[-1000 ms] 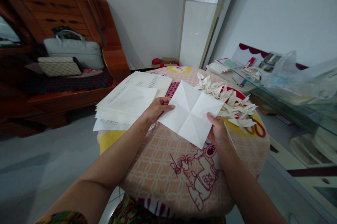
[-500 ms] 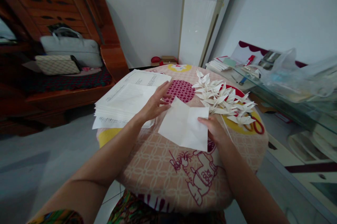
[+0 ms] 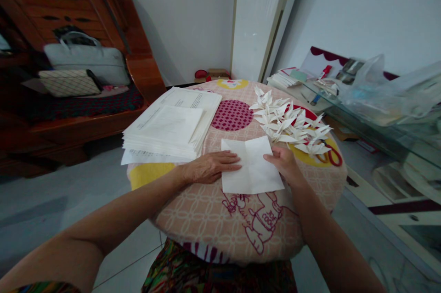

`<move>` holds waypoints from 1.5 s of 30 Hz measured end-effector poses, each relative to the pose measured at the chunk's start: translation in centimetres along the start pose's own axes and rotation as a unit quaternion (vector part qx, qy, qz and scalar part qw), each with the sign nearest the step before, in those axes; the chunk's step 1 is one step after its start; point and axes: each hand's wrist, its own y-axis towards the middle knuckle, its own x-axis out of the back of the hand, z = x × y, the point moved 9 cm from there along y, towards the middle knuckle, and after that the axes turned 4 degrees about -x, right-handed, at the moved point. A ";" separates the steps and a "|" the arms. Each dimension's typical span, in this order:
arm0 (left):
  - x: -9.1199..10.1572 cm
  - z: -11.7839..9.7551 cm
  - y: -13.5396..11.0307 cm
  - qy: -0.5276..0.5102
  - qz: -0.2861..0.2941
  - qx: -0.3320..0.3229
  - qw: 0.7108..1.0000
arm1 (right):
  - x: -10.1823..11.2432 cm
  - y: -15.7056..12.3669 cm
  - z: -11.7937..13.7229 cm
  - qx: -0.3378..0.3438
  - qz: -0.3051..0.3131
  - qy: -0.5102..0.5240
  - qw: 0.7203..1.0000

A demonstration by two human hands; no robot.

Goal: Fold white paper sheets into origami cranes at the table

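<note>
Your left hand (image 3: pixel 206 166) lies flat on the creased sheet (image 3: pixel 253 174), right of the paper stack (image 3: pixel 160 124); your right hand (image 3: pixel 286 163) pinches its edge. Farther right of the stack, a plastic bag (image 3: pixel 361 87) holds indistinct contents.

White Against Peach

The sheet (image 3: pixel 253 169) is white; the bench cloth (image 3: pixel 206 215) is peach with pale interlocking rings and magenta line drawings. The handbag (image 3: pixel 86 61) is grey, the clutch (image 3: pixel 67 83) cream with dark crossed lines.

A carved reddish-brown wooden seat (image 3: pixel 146 72) stands left on the grey floor (image 3: pixel 79 205). A tall white unit (image 3: pixel 253 31) rises far off beside the pale wall (image 3: pixel 186 13); a glass shelf (image 3: pixel 367 131) runs right.
</note>
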 end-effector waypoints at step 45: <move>2.5 8.6 -2.2 -0.094 -0.211 0.471 0.852 | 0.3 -0.2 0.3 0.020 -0.021 -0.067 0.997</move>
